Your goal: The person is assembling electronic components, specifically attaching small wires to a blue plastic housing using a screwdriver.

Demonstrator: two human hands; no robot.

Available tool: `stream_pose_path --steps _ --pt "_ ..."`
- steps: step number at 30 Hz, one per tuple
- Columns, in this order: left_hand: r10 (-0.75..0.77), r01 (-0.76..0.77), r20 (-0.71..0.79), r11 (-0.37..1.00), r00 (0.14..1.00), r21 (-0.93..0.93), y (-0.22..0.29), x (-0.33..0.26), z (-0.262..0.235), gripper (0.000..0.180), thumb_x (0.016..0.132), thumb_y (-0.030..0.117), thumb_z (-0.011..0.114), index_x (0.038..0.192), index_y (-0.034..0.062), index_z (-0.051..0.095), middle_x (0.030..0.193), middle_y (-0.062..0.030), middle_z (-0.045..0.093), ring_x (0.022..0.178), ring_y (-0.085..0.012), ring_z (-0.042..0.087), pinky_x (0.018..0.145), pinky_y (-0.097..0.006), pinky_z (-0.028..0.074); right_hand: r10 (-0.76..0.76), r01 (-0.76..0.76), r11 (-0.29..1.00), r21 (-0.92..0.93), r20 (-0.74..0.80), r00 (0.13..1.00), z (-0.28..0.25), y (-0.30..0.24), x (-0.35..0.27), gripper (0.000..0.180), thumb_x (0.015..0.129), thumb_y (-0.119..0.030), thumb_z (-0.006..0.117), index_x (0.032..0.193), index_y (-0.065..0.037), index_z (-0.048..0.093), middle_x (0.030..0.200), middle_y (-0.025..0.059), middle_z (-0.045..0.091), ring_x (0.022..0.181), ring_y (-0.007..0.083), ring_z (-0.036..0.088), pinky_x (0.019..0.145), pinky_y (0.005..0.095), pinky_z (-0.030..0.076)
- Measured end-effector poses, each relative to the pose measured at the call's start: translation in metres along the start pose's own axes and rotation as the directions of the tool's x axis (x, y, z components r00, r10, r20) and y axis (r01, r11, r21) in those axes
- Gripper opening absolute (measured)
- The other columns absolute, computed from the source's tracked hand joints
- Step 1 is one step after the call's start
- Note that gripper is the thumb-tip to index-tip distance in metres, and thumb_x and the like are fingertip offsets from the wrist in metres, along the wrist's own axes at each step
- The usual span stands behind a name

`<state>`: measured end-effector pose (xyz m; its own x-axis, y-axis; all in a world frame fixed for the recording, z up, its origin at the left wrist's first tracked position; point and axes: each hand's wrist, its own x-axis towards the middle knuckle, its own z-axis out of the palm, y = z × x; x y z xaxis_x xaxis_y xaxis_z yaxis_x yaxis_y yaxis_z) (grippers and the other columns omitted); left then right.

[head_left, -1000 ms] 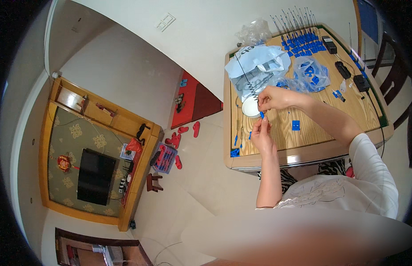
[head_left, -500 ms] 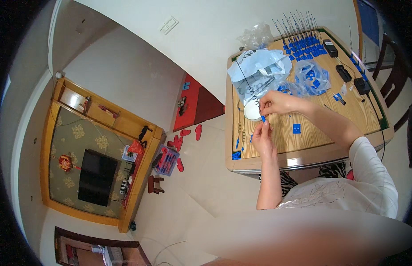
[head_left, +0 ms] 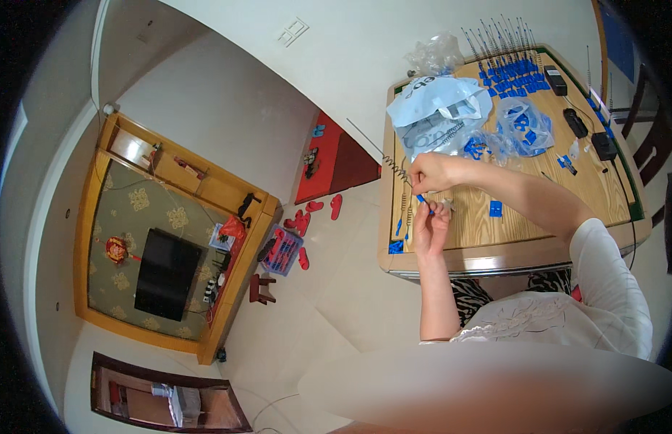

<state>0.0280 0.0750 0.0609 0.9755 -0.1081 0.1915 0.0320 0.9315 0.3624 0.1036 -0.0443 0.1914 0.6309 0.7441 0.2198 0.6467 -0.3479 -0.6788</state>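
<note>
Wooden table [head_left: 538,224] (cluttered) above tiled floor [head_left: 329,289].

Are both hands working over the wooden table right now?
Yes: the left hand and the right hand meet over the wooden table, pinching a small blue piece between them.

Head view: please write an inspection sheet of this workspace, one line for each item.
Surface: wooden table, crowded at the far side.
Job's things: small blue part and coiled spring wire between the hands.
Clutter: plastic bags, rows of blue parts, loose blue piece.
Hands: left hand and right hand both pinch the blue part.
Cables: black boxes with thin leads.
Surroundings: television cabinet, red slippers on the floor.
</note>
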Motion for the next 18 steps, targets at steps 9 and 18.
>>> stream_pose_path --steps 9,18 --pt "-0.02 0.029 0.04 0.976 0.999 -0.217 0.007 -0.011 0.0 0.013 0.089 0.018 0.056 0.088 0.0048 0.055 0.078 -0.0021 0.043 0.075 -0.0148 0.039 0.07 -0.028 0.038 0.007 -0.006 0.997 -0.072 0.021 1.0 0.022 -0.008 0.017 0.021 0.067 -0.023 0.068 0.069 -0.002 0.063 0.066 0.0124 0.064 0.062 0.0257 0.062 0.059 0.0355 0.049" --pt "-0.012 0.02 0.038 0.975 0.999 -0.223 0.006 -0.012 0.001 0.012 0.089 0.017 0.057 0.086 0.0054 0.056 0.078 -0.0019 0.043 0.075 -0.0144 0.039 0.069 -0.027 0.037 -0.002 0.003 0.999 -0.049 0.003 1.0 0.026 -0.006 0.016 0.02 0.067 -0.021 0.066 0.067 -0.002 0.06 0.065 0.0119 0.063 0.063 0.0266 0.062 0.058 0.0361 0.047"
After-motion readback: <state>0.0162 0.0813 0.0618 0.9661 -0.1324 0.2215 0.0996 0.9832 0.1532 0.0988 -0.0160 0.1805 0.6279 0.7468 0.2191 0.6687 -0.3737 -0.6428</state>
